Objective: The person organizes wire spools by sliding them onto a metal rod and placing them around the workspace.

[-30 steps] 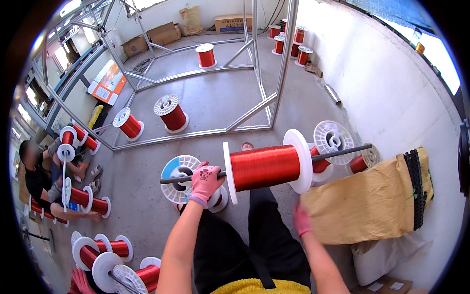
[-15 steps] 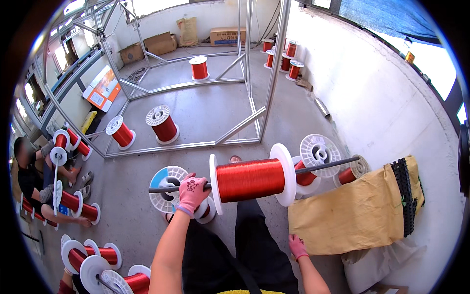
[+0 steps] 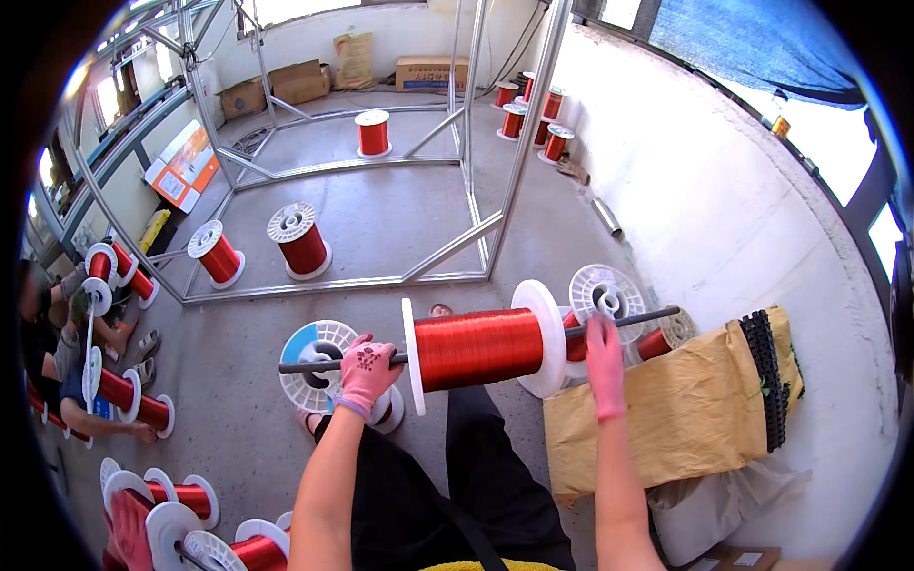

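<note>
A large spool (image 3: 481, 347) of red wire with white flanges lies across in front of me, with a dark metal rod (image 3: 319, 366) running through its core. My left hand (image 3: 367, 371), in a pink glove, is wrapped round the rod just left of the spool. At the right flange my right hand (image 3: 605, 366), also pink-gloved, is up at the rod, with its fingers closing over it. Below the rod's left end stands a spool with a white and blue flange (image 3: 324, 343). Behind my right hand are more upright spools (image 3: 606, 290).
A folded tan sack (image 3: 657, 419) lies at the right, by the white wall (image 3: 743, 209). An aluminium frame (image 3: 343, 288) stands ahead, with several red spools (image 3: 303, 246) inside. At left sits another person (image 3: 62, 352) among spools; a co-worker's pink-gloved hand (image 3: 129, 528) touches spools lower left.
My right hand has left the tan sack and risen to the rod at the spool's right side. My left hand keeps its grip. A co-worker's gloved hand has come into sight at lower left.
</note>
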Action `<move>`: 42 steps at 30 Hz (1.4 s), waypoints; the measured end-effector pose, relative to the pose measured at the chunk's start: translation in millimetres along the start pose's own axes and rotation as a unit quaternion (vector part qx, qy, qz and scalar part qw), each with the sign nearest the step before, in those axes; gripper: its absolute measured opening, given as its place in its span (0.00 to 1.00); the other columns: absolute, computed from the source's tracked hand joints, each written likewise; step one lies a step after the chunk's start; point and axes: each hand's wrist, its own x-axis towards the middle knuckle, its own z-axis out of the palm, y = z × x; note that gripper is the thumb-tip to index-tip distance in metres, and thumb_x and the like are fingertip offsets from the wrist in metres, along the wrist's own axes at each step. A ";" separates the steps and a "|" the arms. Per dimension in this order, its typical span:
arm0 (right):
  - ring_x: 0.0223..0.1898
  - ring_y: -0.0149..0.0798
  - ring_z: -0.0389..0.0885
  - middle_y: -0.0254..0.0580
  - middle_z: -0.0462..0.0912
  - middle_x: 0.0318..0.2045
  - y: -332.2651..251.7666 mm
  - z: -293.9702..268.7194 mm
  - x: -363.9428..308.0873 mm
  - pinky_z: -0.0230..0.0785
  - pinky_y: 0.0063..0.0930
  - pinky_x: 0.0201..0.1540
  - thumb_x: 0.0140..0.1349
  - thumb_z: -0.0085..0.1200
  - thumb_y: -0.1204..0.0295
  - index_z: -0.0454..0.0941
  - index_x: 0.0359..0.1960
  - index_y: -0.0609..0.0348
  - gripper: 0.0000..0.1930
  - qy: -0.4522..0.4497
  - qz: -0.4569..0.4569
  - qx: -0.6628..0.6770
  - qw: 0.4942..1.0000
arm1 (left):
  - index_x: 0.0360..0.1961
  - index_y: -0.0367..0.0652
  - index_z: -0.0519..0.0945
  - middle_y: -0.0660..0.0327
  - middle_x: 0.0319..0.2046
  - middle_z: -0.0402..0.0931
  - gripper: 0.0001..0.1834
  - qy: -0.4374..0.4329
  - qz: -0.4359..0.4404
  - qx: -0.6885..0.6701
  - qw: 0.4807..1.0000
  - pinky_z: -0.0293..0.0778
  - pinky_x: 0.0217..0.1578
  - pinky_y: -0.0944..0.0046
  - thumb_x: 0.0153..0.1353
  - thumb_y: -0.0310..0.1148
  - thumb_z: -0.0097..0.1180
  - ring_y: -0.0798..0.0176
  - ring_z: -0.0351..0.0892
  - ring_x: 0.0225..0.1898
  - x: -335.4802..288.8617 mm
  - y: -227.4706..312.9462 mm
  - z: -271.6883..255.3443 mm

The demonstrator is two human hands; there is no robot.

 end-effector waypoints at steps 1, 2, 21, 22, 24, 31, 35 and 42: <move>0.50 0.55 0.73 0.58 0.77 0.44 -24.1 10.0 16.3 0.63 0.37 0.52 0.63 0.42 0.55 0.68 0.52 0.68 0.27 -0.012 -0.029 -0.041 0.999 | 0.21 0.49 0.77 0.61 0.21 0.77 0.09 0.001 0.003 -0.005 1.000 0.66 0.54 0.61 0.45 0.42 0.59 0.62 0.78 0.29 0.9 0.7 1.2; 0.50 0.57 0.73 0.59 0.77 0.45 -45.0 23.3 29.6 0.63 0.38 0.54 0.62 0.42 0.53 0.68 0.53 0.67 0.28 -0.024 -0.058 -0.080 0.995 | 0.21 0.49 0.77 0.61 0.21 0.77 0.09 0.002 0.004 -0.008 1.000 0.66 0.54 0.61 0.45 0.42 0.60 0.62 0.78 0.29 1.2 0.7 1.9; 0.46 0.58 0.75 0.58 0.75 0.47 334.4 -19.2 -229.1 0.69 0.47 0.46 0.63 0.39 0.65 0.71 0.45 0.61 0.15 -0.446 0.159 -0.552 0.686 | 0.21 0.48 0.78 0.59 0.22 0.79 0.11 -0.005 -0.004 0.019 1.000 0.70 0.49 0.58 0.44 0.43 0.61 0.57 0.79 0.36 -3.3 1.1 7.1; 0.46 0.57 0.75 0.56 0.75 0.47 318.6 -12.4 -220.2 0.69 0.46 0.46 0.62 0.39 0.66 0.73 0.43 0.59 0.14 -0.448 0.184 -0.510 0.711 | 0.23 0.49 0.79 0.58 0.23 0.79 0.11 0.006 -0.001 0.010 1.000 0.72 0.47 0.58 0.43 0.43 0.62 0.53 0.78 0.40 -11.6 1.5 10.5; 0.46 0.55 0.76 0.54 0.76 0.48 271.9 -4.4 -183.4 0.70 0.46 0.47 0.61 0.38 0.68 0.76 0.40 0.57 0.14 -0.458 0.139 -0.466 0.744 | 0.22 0.50 0.78 0.59 0.22 0.78 0.12 -0.014 -0.047 0.052 0.997 0.71 0.47 0.59 0.42 0.44 0.63 0.54 0.78 0.38 -2.3 3.3 -4.7; 0.42 0.55 0.77 0.53 0.77 0.42 243.9 -9.6 -142.5 0.68 0.45 0.46 0.64 0.36 0.58 0.74 0.40 0.57 0.18 -0.280 0.140 -0.402 0.860 | 0.21 0.49 0.78 0.60 0.21 0.78 0.11 0.002 -0.011 0.034 0.999 0.68 0.52 0.62 0.44 0.44 0.61 0.60 0.79 0.31 5.7 4.2 -2.2; 0.41 0.55 0.77 0.50 0.78 0.39 218.6 -5.1 -152.1 0.69 0.45 0.44 0.65 0.36 0.60 0.74 0.40 0.56 0.16 -0.248 0.158 -0.409 0.864 | 0.22 0.49 0.79 0.60 0.21 0.78 0.11 -0.005 -0.009 0.033 0.999 0.68 0.52 0.62 0.44 0.44 0.60 0.61 0.78 0.32 4.4 6.9 -1.3; 0.38 0.54 0.76 0.50 0.76 0.37 174.9 -17.1 -99.4 0.69 0.44 0.38 0.64 0.41 0.62 0.72 0.41 0.57 0.14 -0.130 0.028 -0.340 0.931 | 0.22 0.50 0.79 0.61 0.21 0.78 0.10 0.010 -0.010 0.017 1.000 0.68 0.52 0.62 0.44 0.44 0.60 0.61 0.78 0.29 1.6 7.0 -2.0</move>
